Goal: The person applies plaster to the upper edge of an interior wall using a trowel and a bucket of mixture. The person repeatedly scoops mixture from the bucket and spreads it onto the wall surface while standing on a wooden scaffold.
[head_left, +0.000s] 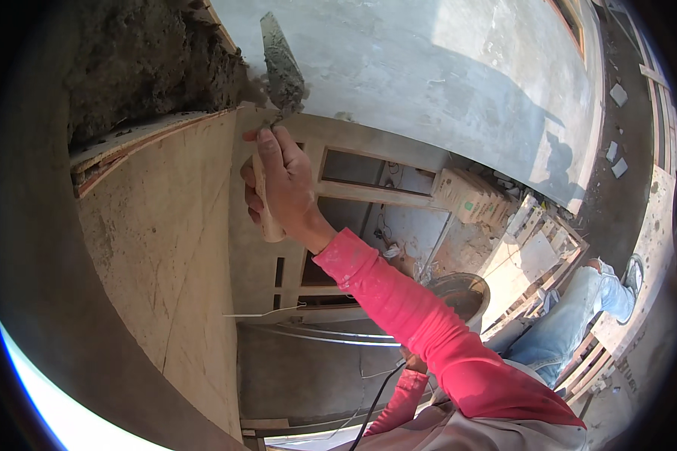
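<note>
My right hand (287,180) is raised at the upper middle, its fingers wrapped round the pale wooden handle of a trowel (281,69). The blade points up and is coated with wet grey mortar. Its face is close to the corner where the smooth grey wall (368,52) meets a rough, dark mortar patch (150,60). Lower down, my left hand (413,361) shows only in part behind my right sleeve; its fingers are hidden. Near it, a bucket (483,289) with dark contents is partly covered by the same sleeve.
A wooden board edge (158,134) runs under the rough patch. Below are window frames (376,192) and stacked packages (474,197). My jeans-clad leg (572,308) and shoe (633,279) are by a plank (647,255) of a wooden platform. A dark cable (376,406) hangs near my body.
</note>
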Available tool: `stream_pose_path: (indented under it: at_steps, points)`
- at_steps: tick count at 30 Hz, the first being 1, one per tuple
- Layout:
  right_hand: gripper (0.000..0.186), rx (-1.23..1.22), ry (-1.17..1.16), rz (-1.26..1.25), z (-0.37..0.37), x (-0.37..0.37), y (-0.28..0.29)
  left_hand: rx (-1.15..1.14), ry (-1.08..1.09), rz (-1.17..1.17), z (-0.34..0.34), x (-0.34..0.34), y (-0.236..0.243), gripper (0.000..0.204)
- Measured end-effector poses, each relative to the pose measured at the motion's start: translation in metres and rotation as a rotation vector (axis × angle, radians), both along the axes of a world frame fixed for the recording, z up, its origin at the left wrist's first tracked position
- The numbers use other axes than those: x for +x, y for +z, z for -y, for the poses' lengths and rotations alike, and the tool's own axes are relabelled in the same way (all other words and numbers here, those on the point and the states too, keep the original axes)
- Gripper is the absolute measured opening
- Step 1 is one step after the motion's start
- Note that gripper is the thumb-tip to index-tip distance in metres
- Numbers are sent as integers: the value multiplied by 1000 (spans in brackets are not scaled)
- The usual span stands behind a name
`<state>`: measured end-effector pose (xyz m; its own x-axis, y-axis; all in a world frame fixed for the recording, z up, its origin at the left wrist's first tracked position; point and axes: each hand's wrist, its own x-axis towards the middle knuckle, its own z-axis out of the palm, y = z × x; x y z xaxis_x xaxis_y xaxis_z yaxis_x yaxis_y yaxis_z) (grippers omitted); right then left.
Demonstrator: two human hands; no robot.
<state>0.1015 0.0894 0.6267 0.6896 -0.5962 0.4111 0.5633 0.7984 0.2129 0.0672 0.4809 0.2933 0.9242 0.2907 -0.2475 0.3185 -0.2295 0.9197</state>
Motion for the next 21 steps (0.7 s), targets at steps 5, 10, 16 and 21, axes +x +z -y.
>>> stream_pose_path:
  at_steps: [5, 10, 16, 21]
  points:
    - [40, 93, -363, -256, 51, -33, -74, -12, -7, -111, 30, -1, -1, 23]
    - [34, -92, -317, -710, 22, -81, -195, -18, -207, -197, 61, 27, 1, 31]
    - [33, -583, -563, -1487, 24, -203, -278, -20, -409, -359, 156, 27, -52, 40]
    - [21, -104, -1004, -1715, -8, -229, -332, 11, -559, -202, 215, 16, -127, 31]
